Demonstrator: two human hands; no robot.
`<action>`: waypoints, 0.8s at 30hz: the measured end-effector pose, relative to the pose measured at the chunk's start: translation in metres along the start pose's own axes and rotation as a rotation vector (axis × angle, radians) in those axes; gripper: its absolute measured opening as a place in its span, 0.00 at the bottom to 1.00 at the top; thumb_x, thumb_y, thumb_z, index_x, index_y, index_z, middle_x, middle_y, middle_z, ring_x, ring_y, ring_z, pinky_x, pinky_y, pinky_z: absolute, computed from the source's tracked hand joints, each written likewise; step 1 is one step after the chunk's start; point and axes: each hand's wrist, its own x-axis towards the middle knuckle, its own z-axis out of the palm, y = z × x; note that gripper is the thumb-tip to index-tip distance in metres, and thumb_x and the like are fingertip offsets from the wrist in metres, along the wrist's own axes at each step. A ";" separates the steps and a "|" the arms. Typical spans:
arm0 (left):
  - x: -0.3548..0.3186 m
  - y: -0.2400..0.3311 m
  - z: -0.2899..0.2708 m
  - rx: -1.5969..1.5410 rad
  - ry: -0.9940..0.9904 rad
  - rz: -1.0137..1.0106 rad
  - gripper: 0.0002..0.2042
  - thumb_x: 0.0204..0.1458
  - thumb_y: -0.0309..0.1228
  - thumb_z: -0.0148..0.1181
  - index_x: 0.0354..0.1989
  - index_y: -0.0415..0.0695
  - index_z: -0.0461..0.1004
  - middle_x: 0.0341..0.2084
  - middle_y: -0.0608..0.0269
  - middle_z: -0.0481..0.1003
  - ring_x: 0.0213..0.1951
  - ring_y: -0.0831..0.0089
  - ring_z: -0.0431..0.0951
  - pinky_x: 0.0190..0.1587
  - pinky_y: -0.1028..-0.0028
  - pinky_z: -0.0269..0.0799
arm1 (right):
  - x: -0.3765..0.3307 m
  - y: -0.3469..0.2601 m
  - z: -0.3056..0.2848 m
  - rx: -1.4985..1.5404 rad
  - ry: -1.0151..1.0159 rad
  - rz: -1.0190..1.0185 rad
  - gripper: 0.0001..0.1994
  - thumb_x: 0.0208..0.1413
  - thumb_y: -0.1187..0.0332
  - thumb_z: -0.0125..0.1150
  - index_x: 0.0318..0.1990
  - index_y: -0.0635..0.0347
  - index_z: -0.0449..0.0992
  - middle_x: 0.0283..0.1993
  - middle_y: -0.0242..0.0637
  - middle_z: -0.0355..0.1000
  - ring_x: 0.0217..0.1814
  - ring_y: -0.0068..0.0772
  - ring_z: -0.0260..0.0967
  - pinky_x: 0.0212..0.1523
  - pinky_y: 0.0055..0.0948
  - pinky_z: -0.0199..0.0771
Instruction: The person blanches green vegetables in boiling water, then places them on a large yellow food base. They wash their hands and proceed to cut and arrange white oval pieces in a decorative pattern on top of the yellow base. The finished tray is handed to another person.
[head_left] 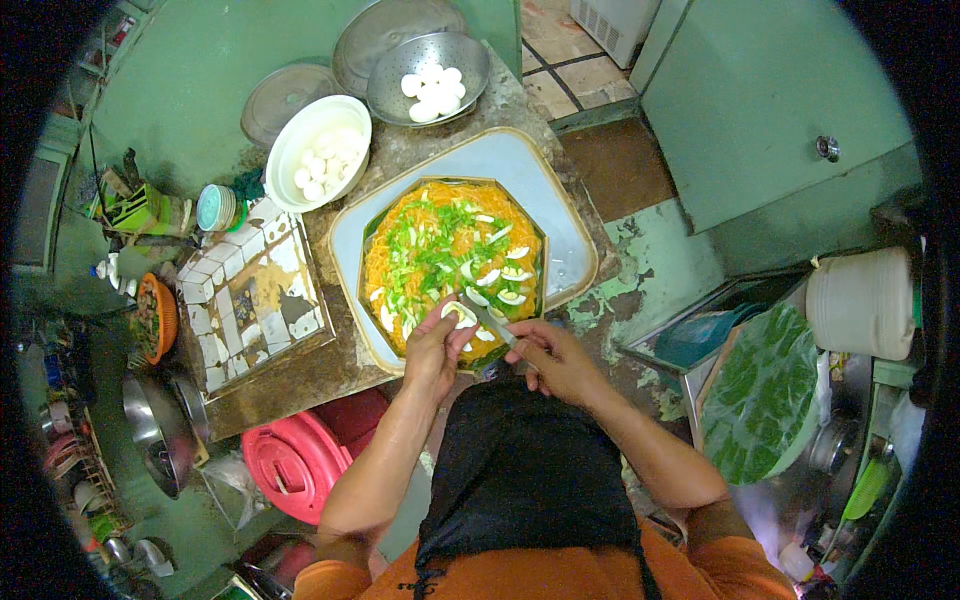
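My left hand [430, 352] pinches a piece of peeled boiled egg [459, 315], its cut face showing white and yolk. In my right hand [552, 358] is a knife [492, 324], its blade pointing toward the egg. Both hands are over the near edge of a wide dish of orange-yellow noodles [395, 245]. Chopped green topping [440, 245] covers the middle of the noodles. Egg slices [512, 297] lie mostly along the right and near sides. The dish sits on a pale blue tray [572, 255] with a tan rim.
Whole peeled eggs fill part of a white bowl [284, 190] and a metal colander [385, 95] at the back. Left of the tray is a broken-tiled surface [215, 375]. A red lid [290, 465] is below the table; a leaf-covered round thing [765, 400] stands at right.
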 end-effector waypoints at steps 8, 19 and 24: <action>0.020 0.003 0.027 -0.117 -0.071 -0.045 0.15 0.59 0.19 0.43 0.55 0.30 0.63 0.44 0.47 0.72 0.47 0.56 0.76 0.52 0.66 0.76 | 0.013 -0.007 -0.035 -0.587 0.322 -0.465 0.12 0.58 0.68 0.55 0.48 0.61 0.75 0.36 0.40 0.74 0.32 0.27 0.69 0.36 0.28 0.70; -0.027 -0.004 0.011 0.009 -0.003 0.082 0.19 0.58 0.20 0.46 0.59 0.31 0.59 0.49 0.47 0.71 0.51 0.59 0.74 0.50 0.72 0.76 | -0.020 0.010 0.006 -0.405 0.134 -0.328 0.13 0.59 0.67 0.55 0.51 0.57 0.74 0.36 0.38 0.73 0.33 0.28 0.69 0.37 0.28 0.70; -0.030 -0.009 -0.009 -0.052 0.009 0.018 0.17 0.58 0.21 0.48 0.56 0.31 0.63 0.47 0.47 0.73 0.48 0.59 0.76 0.48 0.71 0.77 | -0.018 0.035 0.036 -0.376 0.125 -0.344 0.13 0.59 0.68 0.55 0.51 0.55 0.74 0.41 0.41 0.72 0.40 0.33 0.70 0.41 0.30 0.70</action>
